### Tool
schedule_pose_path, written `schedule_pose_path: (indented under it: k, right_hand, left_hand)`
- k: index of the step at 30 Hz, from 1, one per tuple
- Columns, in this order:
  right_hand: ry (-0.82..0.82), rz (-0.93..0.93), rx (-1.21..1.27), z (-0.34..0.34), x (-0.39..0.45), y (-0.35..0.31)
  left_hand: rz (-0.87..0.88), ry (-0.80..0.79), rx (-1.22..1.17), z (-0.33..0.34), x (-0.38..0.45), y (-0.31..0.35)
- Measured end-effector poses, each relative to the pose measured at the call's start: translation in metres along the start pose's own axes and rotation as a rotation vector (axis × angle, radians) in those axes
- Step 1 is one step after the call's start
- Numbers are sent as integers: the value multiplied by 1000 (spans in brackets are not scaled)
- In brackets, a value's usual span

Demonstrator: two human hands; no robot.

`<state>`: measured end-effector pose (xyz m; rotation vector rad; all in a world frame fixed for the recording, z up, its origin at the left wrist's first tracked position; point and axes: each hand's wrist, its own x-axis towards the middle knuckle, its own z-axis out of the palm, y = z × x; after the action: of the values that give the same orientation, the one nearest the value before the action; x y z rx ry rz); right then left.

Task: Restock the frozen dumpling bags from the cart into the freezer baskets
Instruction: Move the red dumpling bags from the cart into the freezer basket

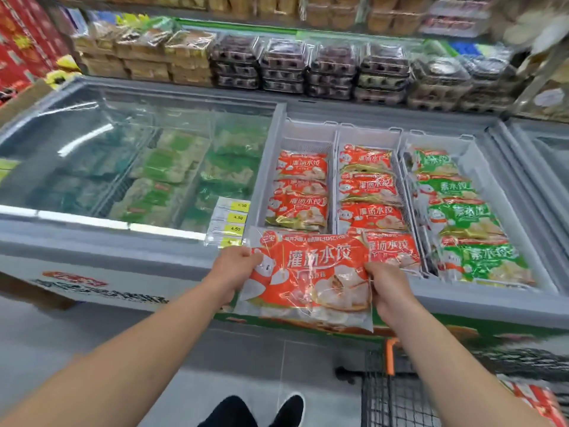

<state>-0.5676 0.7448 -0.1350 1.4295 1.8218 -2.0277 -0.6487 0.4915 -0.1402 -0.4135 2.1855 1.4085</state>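
Both hands hold one red dumpling bag (311,275) flat over the front edge of the freezer (462,300). The left hand (235,266) grips the bag's left side, with the thumb on top. The right hand (386,286) grips the bag's right side the same way.

Three white baskets sit side by side in the open part of the freezer. The left basket (303,134) has three red bags that show, in a row from the back edge to the front. The held bag covers this basket's front end. The middle basket (369,135) has four red bags in a row. The right basket (480,158) has four green bags in a row.

To the left, a glass lid (107,143) covers more green bags, too blurry to count. Three yellow price tags (235,217) sit by its right front corner.

The black wire cart (397,392) stands at the bottom right, with one red bag (538,399) in its corner. Two black shoes (255,411) stand on the grey floor (61,334).
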Motion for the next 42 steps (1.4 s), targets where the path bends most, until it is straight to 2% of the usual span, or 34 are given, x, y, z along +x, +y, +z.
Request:
schedule_pose_path:
  k: [4, 15, 18, 24, 28, 31, 34, 39, 42]
  right_hand:
    - [35, 12, -88, 17, 42, -28]
    - [182, -76, -145, 58, 130, -107]
    - [182, -92, -191, 72, 155, -137]
    - [82, -104, -229, 99, 237, -177]
    - [-106, -61, -323, 129, 296, -201]
    - [-214, -22, -372, 152, 335, -211]
    - [-246, 37, -397, 172, 377, -216]
    - [-273, 85, -351, 196, 430, -207]
    - [-347, 97, -344, 200, 438, -202]
  left_hand:
    - [-30, -48, 8, 12, 50, 23]
    - [86, -167, 147, 39, 180, 110]
    - [25, -177, 105, 48, 205, 139]
    - [-38, -161, 28, 76, 268, 186]
    - [-97, -162, 61, 96, 325, 206]
    - [-129, -72, 147, 110, 360, 216]
    - [-148, 17, 252, 127, 386, 234]
    - [-118, 59, 321, 148, 439, 225]
    - [-88, 79, 379, 150, 457, 211]
